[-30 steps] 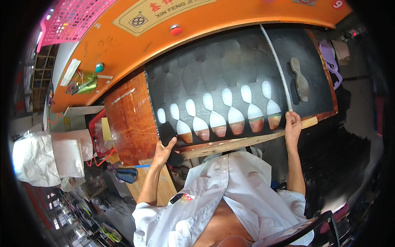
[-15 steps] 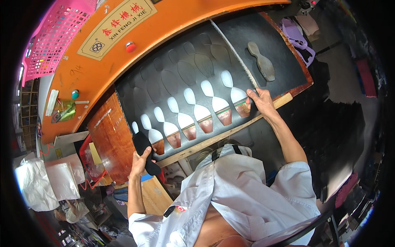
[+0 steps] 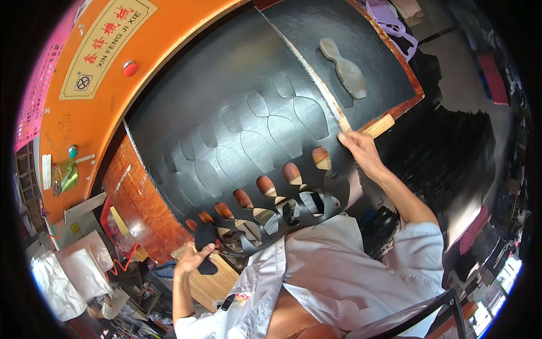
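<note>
A large black sheet (image 3: 203, 121) covers the orange machine's bed. A row of sole outlines (image 3: 257, 144) is cut into it. Its near strip (image 3: 316, 199), pierced by a row of sole-shaped holes, sags over the front edge against my shirt. My left hand (image 3: 192, 259) is closed, thumb on top, around a black sole-shaped piece (image 3: 206, 243) at the sheet's near left corner. Whether those fingers also grip the sheet is hidden. My right hand (image 3: 361, 150) pinches the sheet's right edge, beside a pale strip. On the dark board to the right lies a sole-shaped cutting die (image 3: 344, 70).
The orange machine beam (image 3: 107, 116) arches across the upper left, with a red knob (image 3: 130, 69). A reddish wooden board (image 3: 135, 198) flanks the sheet on the left. Dark stacked material (image 3: 451, 152) stands at right. Plastic bags (image 3: 62, 277) hang at lower left.
The sheet has slid toward me, and its row of holes now hangs past the front edge. My left hand has moved down with the sole-shaped piece. The view has shifted.
</note>
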`<state>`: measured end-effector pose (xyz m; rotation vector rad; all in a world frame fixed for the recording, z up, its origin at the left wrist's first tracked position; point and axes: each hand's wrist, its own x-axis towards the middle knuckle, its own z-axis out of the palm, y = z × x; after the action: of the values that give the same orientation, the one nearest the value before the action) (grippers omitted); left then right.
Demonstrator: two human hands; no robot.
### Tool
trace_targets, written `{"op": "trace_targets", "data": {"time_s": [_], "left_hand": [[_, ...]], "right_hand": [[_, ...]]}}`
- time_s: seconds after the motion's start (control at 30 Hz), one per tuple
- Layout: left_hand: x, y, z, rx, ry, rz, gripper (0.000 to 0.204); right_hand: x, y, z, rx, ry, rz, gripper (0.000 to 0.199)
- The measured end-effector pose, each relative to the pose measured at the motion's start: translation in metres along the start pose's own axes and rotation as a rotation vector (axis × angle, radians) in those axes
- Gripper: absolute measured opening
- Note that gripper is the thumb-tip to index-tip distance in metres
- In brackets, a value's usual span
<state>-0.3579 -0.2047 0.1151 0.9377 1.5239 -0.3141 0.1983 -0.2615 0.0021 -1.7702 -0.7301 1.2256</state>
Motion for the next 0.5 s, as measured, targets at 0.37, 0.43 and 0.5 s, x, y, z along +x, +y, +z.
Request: {"op": "trace_targets", "data": {"time_s": [0.37, 0.43, 0.5], "left_hand": [[0.034, 0.168, 0.016, -0.237, 0.438, 0.797, 0.049], [0.053, 0.202, 0.033, -0.237, 0.449, 0.974, 0.050], [0.076, 0.238, 0.063, -0.130, 0.508, 1.190, 0.047]], "right_hand": [[-0.014, 0.004, 0.007, -0.162, -0.077, -0.064, 0.056], [-0.015, 0.001, 0.010, -0.235, -0.032, -0.093, 0.056], [-0.005, -0.003, 0.013, -0.185, -0.053, -0.071, 0.051]]}}
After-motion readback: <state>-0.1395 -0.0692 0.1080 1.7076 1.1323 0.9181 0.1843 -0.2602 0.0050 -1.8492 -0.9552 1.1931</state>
